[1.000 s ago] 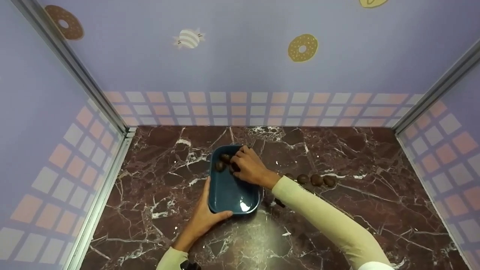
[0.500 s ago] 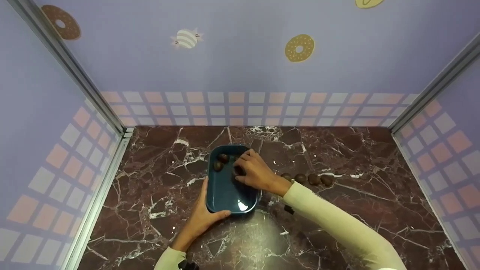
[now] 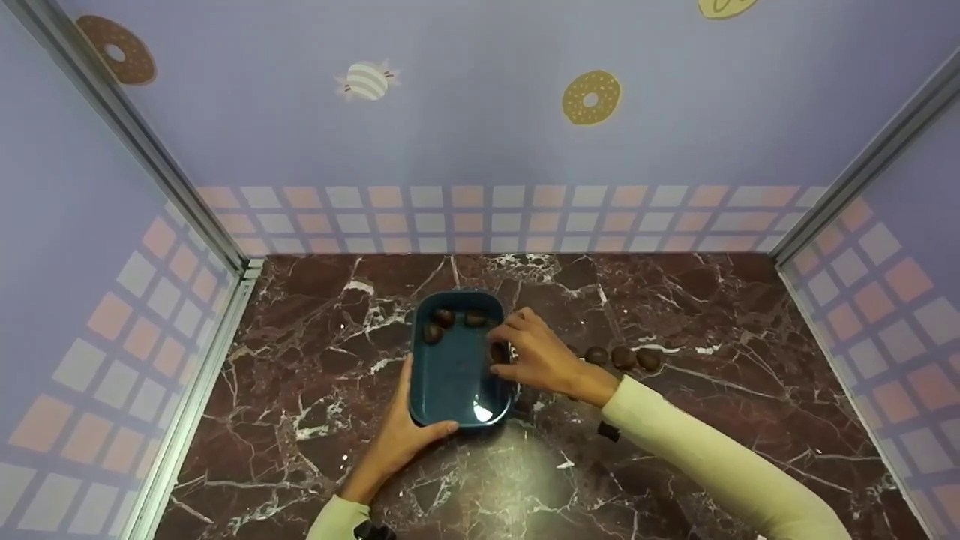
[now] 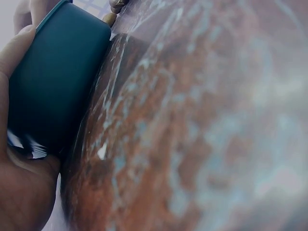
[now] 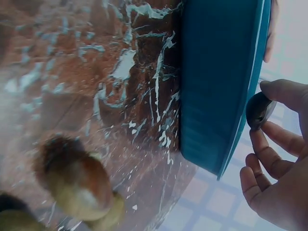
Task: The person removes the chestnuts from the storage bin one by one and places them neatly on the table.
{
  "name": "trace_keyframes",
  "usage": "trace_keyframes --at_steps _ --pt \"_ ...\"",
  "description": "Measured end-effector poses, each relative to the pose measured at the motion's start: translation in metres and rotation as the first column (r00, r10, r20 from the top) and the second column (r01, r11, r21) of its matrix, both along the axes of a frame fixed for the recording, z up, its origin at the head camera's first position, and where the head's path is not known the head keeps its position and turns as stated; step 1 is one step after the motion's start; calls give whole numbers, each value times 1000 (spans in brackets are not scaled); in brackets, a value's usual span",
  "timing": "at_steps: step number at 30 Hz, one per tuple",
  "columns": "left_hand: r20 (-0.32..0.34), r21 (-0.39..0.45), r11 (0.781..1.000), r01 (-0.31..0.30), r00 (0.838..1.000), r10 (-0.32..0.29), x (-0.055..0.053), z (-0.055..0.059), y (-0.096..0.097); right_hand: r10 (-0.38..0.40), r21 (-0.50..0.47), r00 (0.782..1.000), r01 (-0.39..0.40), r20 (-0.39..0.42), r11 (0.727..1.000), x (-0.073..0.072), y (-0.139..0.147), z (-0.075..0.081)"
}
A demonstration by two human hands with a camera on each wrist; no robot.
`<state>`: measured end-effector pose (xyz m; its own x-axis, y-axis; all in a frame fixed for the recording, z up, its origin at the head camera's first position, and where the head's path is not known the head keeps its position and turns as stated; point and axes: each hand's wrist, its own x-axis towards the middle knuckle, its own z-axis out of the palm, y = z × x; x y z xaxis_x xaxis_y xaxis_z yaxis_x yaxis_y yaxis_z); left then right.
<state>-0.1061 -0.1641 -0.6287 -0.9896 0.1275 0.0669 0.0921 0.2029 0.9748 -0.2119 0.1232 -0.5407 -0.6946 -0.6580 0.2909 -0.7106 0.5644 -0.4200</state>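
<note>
A deep blue rectangular dish (image 3: 457, 382) stands on the marble-patterned surface, with several brown chestnuts (image 3: 443, 318) at its far end. My left hand (image 3: 400, 433) holds the dish's near left corner, thumb along the near rim and fingers against the left side. Over the right rim, my right hand (image 3: 544, 358) pinches one dark chestnut (image 5: 260, 109) between thumb and fingertips, as the right wrist view shows. Further chestnuts (image 3: 623, 358) lie in a row on the surface right of the dish, partly hidden behind the right wrist.
Purple panels (image 3: 480, 135) with a checked band enclose the marble-patterned surface (image 3: 315, 300) at the back and both sides. Metal rails (image 3: 217, 360) run along the left edge and up the corners.
My right hand has moved right and slightly nearer, from inside the dish to its right rim, with a chestnut in its fingers. Another chestnut now shows at the dish's far right. The left hand stays put.
</note>
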Motion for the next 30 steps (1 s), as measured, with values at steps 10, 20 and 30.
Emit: trace_keyframes --at_steps 10,20,30 --pt "18 -22 1000 -7 1000 7 1 3 1 -51 -72 999 52 7 996 16 40 1" --pt "11 -35 999 -20 1000 20 0 2 2 -187 -150 977 202 107 968 33 90 -11" --pt "11 -37 999 -21 1000 21 0 2 1 -303 -184 932 339 198 923 44 124 -26"
